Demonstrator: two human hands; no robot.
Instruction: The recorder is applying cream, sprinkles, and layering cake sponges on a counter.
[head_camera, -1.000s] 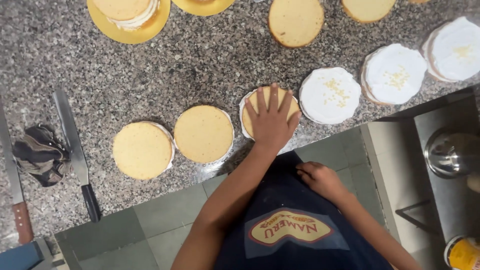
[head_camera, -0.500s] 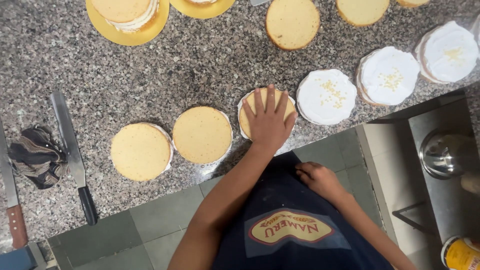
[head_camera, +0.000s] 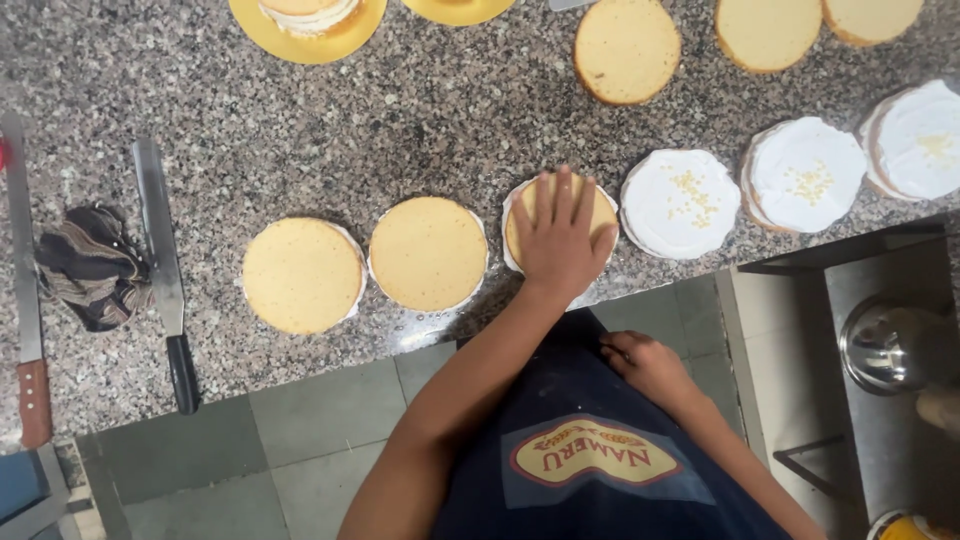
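My left hand (head_camera: 558, 240) lies flat, fingers spread, on top of a round sponge cake layer (head_camera: 600, 205) at the counter's near edge; white cream shows around that layer's rim. To its left sit two more bare sponge rounds (head_camera: 428, 253) (head_camera: 303, 275). On its right is a row of cream-covered rounds with yellow crumbs (head_camera: 680, 203) (head_camera: 806, 175) (head_camera: 918, 138). My right hand (head_camera: 648, 366) rests loosely curled against my dark blue apron (head_camera: 590, 460), below the counter edge, holding nothing.
The speckled granite counter (head_camera: 420, 110) also carries plain sponge rounds at the back (head_camera: 627, 50) (head_camera: 768, 32), gold cake boards (head_camera: 305, 40), a long palette knife (head_camera: 160, 270), a wooden-handled knife (head_camera: 25, 290) and a crumpled cloth (head_camera: 90, 265). A steel bowl (head_camera: 890, 345) sits lower right.
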